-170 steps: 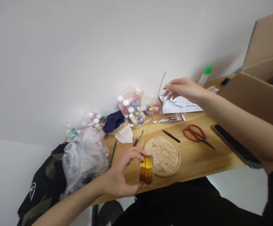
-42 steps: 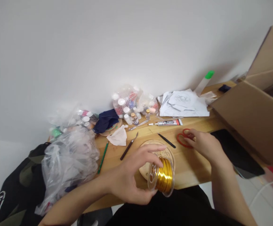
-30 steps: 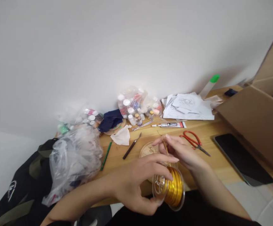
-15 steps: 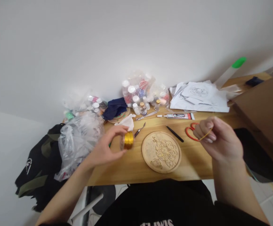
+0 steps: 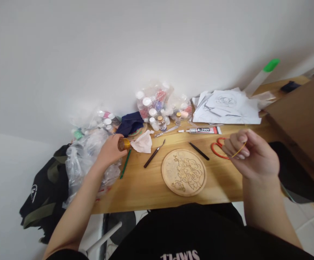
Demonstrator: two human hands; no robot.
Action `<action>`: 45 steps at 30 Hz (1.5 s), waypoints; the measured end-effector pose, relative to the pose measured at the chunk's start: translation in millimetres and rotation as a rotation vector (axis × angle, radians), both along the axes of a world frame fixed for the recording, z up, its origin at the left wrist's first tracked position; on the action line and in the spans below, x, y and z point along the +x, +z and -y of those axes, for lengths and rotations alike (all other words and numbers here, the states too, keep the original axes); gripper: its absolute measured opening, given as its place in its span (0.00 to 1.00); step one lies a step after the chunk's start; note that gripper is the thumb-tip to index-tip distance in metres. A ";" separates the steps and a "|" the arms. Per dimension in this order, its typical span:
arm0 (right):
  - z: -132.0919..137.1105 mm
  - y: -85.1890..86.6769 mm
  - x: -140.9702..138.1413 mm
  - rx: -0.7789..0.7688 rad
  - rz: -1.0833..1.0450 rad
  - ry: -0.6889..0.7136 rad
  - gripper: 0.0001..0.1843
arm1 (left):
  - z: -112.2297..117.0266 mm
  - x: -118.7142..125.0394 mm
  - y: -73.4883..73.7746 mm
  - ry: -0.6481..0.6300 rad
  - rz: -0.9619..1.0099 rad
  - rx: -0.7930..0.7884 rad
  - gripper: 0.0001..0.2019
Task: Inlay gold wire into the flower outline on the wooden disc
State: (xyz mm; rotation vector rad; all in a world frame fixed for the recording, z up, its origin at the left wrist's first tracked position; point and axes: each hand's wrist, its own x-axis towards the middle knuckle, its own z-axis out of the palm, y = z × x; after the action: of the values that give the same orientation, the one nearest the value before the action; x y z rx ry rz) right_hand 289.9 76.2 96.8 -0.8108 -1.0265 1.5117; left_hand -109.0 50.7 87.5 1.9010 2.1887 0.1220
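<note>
My left hand (image 5: pixel 110 151) grips a spool of gold wire (image 5: pixel 123 144) over the left part of the table, close to a crumpled white tissue (image 5: pixel 143 142). My right hand (image 5: pixel 250 153) is closed at the right, pinching a short piece of gold wire (image 5: pixel 239 149) between thumb and fingers. Partly behind that hand lie red-handled scissors (image 5: pixel 217 149). Between the hands rests a round wooden board (image 5: pixel 184 172) with a flower design outlined in gold. Black tweezers (image 5: pixel 199 151) lie just beyond it.
A dark-handled tool (image 5: pixel 154 154) and a green pen-like stick (image 5: pixel 125 164) lie left of the board. Behind are a glue tube (image 5: pixel 204 130), bagged bottles (image 5: pixel 153 103) and papers (image 5: pixel 227 106). Plastic bags (image 5: pixel 82 155) crowd the left; a cardboard box (image 5: pixel 303 122) stands right.
My left hand has moved left and away from me with the spool, toward the plastic bags. My right hand stays nearly in place, still pinching the wire piece. The view has shifted slightly.
</note>
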 end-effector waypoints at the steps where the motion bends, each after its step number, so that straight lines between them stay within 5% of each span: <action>1: 0.0 -0.4 1.0 0.000 0.011 -0.009 0.20 | -1.0 0.7 -0.3 -0.004 -0.043 -0.026 0.23; 23: 4.2 -6.6 12.4 -0.030 0.004 -0.045 0.19 | -10.2 11.1 5.5 -0.041 -0.365 -0.363 0.16; 31: 5.9 -4.4 10.2 0.004 -0.052 0.010 0.19 | -9.0 13.1 4.6 -0.010 -0.265 -0.212 0.25; 37: 19.7 -7.1 16.7 0.114 -0.080 0.061 0.17 | 16.2 21.0 37.5 -0.056 -0.074 -0.009 0.20; 40: 34.6 -4.0 18.0 0.280 0.178 0.347 0.18 | 41.5 40.8 51.8 -0.138 0.075 0.018 0.18; 42: 47.3 -0.8 10.7 0.340 0.426 0.703 0.19 | 59.7 64.3 47.0 -0.309 0.353 -0.041 0.17; 45: 69.0 -2.0 -10.7 0.469 0.639 0.888 0.19 | 84.9 111.5 17.1 -0.459 1.028 -0.194 0.18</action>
State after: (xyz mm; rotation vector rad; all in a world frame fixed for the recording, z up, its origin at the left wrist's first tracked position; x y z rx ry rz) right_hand 279.2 7.2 94.9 -0.5064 -2.3393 1.6143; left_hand 2.5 -34.2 104.6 1.6172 1.0347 0.6119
